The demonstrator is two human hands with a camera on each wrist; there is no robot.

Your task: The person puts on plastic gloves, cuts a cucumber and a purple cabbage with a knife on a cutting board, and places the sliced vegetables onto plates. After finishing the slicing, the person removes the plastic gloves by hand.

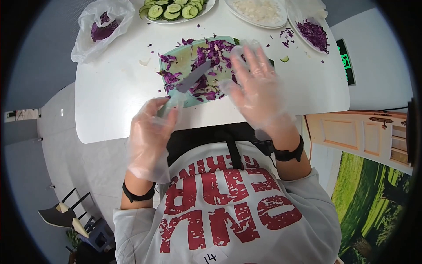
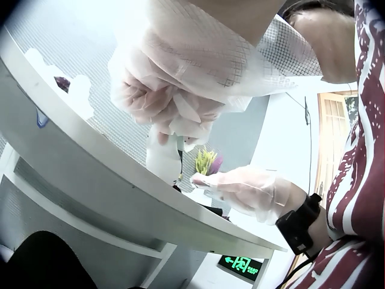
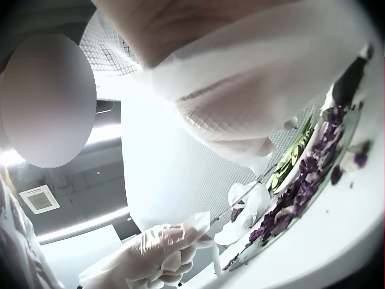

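Observation:
Both hands wear clear plastic gloves. My left hand (image 1: 151,121) grips the handle of a knife (image 1: 195,77), its grey blade angled over a pale green cutting board (image 1: 180,66). Chopped purple cabbage (image 1: 215,50) is strewn across the board. My right hand (image 1: 257,83) is spread over the board's right side, fingers extended and nothing held. In the right wrist view, the left hand (image 3: 159,256) holds the knife with its thin blade (image 3: 240,198) pointing towards the right hand (image 3: 228,120). The left wrist view shows the blade (image 2: 162,156) below the left hand (image 2: 174,102).
Behind the board stands a plate of cucumber slices (image 1: 173,9). A plate of pale chopped pieces (image 1: 259,11) and a plate of shredded purple cabbage (image 1: 313,35) stand at the back right. A plastic bag (image 1: 83,42) with cabbage lies at the left. Scraps dot the white table (image 1: 114,101).

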